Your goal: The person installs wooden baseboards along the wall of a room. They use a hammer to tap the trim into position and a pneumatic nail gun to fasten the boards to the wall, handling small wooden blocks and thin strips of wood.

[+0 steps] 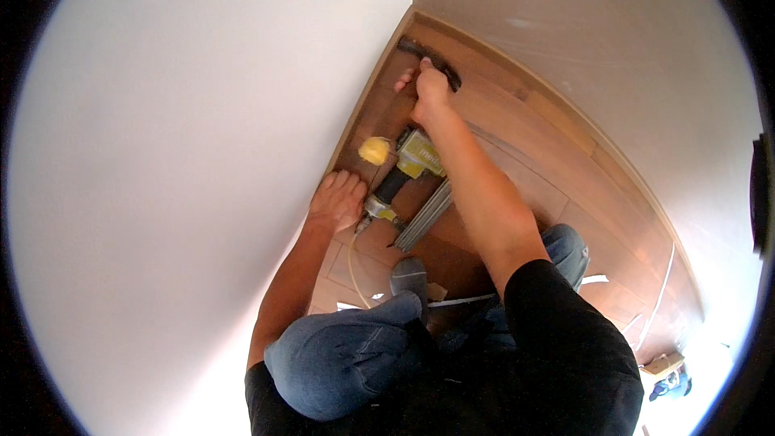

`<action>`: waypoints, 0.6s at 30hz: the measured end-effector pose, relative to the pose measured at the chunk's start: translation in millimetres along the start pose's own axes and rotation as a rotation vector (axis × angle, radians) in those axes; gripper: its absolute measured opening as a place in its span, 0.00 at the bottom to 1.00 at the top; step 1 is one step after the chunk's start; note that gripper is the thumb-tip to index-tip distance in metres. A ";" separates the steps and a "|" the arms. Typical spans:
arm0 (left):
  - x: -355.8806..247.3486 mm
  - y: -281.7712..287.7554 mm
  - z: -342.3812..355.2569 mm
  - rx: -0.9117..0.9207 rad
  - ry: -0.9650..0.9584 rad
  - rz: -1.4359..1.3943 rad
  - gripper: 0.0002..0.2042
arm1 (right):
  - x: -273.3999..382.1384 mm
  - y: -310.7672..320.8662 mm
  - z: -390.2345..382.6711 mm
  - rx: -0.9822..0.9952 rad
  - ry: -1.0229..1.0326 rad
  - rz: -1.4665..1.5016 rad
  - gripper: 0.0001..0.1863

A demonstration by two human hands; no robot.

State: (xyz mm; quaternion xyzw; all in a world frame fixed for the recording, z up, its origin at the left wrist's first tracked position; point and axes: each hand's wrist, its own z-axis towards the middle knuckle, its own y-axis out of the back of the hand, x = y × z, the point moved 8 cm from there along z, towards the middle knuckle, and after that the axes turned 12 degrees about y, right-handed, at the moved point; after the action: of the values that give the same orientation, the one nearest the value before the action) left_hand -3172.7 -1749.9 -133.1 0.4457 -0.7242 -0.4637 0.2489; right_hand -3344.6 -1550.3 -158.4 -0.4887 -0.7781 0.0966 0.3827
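Observation:
In the far corner my right hand [430, 90] is closed round a hammer with a dark head [436, 63], just above the floor; its handle is mostly hidden by the hand. My left hand [337, 199] presses down on the light wood baseboard [367, 101] along the left wall, its fingers stretched against it. Between my arms a green and black nail gun [418, 153] lies on its side, its grey magazine [425, 216] pointing back toward me. Its air fitting is close beside my left hand. A round yellow lump [374, 150], perhaps foam, sits near the baseboard.
White walls [202, 97] meet at the corner ahead and hem in the wood plank floor [517, 153]. A thin pale hose [353, 270] runs back from the nail gun past my foot [408, 276]. White strips [666, 291] and a small box [662, 366] lie at the right.

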 end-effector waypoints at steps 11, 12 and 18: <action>0.6 1.8 -3.4 -0.071 -0.011 0.024 0.09 | 105.8 -13.0 -43.0 0.633 0.740 -1.907 0.23; -0.5 1.5 -2.5 -0.070 -0.018 0.023 0.08 | 110.2 -11.8 -40.9 0.635 0.741 -1.913 0.23; -0.7 2.4 -2.9 -0.097 -0.039 -0.001 0.08 | 89.0 -19.1 -24.9 0.885 0.819 -2.286 0.29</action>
State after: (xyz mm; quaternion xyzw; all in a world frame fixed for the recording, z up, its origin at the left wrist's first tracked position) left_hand -3171.1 -1750.1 -129.6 0.4243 -0.7055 -0.5067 0.2559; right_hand -3361.0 -1491.3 -86.6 0.6238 -0.4810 -0.1917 0.5854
